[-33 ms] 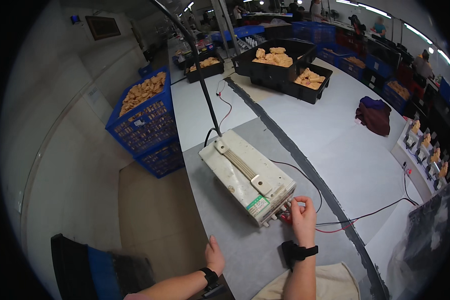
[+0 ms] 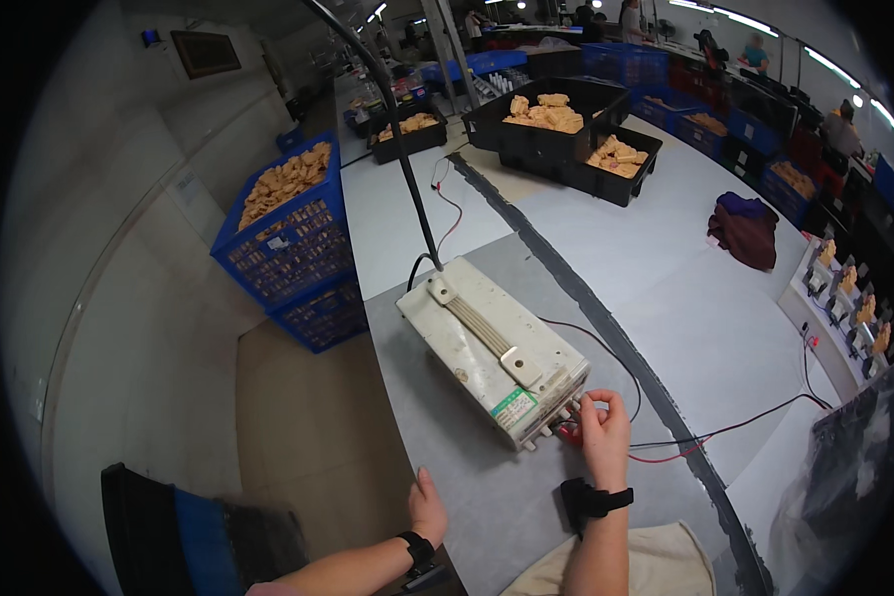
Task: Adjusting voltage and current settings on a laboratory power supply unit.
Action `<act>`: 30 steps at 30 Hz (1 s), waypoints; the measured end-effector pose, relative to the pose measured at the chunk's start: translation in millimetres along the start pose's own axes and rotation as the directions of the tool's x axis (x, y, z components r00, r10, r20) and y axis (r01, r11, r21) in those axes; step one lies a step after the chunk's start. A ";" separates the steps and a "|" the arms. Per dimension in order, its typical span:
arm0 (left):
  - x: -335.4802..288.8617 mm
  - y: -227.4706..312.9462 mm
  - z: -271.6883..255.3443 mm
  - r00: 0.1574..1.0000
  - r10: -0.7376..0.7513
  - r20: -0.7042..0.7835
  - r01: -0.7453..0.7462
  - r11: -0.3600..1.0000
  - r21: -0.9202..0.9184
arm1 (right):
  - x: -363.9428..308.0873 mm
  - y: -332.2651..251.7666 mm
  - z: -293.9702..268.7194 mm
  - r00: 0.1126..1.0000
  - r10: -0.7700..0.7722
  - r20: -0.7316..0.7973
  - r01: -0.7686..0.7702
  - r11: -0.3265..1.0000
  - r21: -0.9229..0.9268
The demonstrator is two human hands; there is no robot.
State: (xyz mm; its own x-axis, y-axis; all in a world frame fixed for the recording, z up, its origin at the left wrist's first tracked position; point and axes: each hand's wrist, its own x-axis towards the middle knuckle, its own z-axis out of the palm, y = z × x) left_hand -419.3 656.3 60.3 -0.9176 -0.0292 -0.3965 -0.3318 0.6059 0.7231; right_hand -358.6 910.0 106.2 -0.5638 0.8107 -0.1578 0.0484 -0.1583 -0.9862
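Observation:
A beige metal box-shaped power supply with a ribbed carrying handle on top lies on the grey tabletop, knobs along its near end. My right hand is at that end, thumb and fingers pinched on a small knob. The fingers partly cover the knob. Just beneath, a red clip or plug shows at the front panel, with red and black leads running off to the right. My left hand rests at the table's left edge, holding nothing, a digit stretched out and the other fingers mostly hidden.
Blue crates of tan moulded pieces stand left of the table. Black trays with similar pieces sit at the far end. A dark cloth lies on the right, near a white rack holding several pieces. Beige cloth lies by my right forearm.

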 end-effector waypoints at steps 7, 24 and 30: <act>0.7 -4.5 -3.1 0.997 -0.038 0.065 0.036 0.999 0.024 | -1.2 3.1 -0.1 1.000 -0.013 0.011 0.013 1.000 -0.018; 12.8 -16.7 1.3 0.997 0.074 -0.030 -0.076 0.994 -0.079 | 1.5 -5.4 0.1 1.000 -0.020 0.021 0.021 0.998 -0.064; 5.2 -8.2 0.5 0.994 0.078 -0.083 -0.074 0.996 0.048 | 0.5 -1.8 -7.1 0.999 -0.035 0.020 0.034 0.998 0.048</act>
State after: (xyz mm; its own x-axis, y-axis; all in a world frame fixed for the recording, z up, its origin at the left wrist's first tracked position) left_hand -421.2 651.6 52.0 -0.9555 -0.0480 -0.2910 -0.2522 0.6440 0.7222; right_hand -353.1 914.7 107.5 -0.5818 0.8042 -0.1217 -0.0108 -0.1572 -0.9875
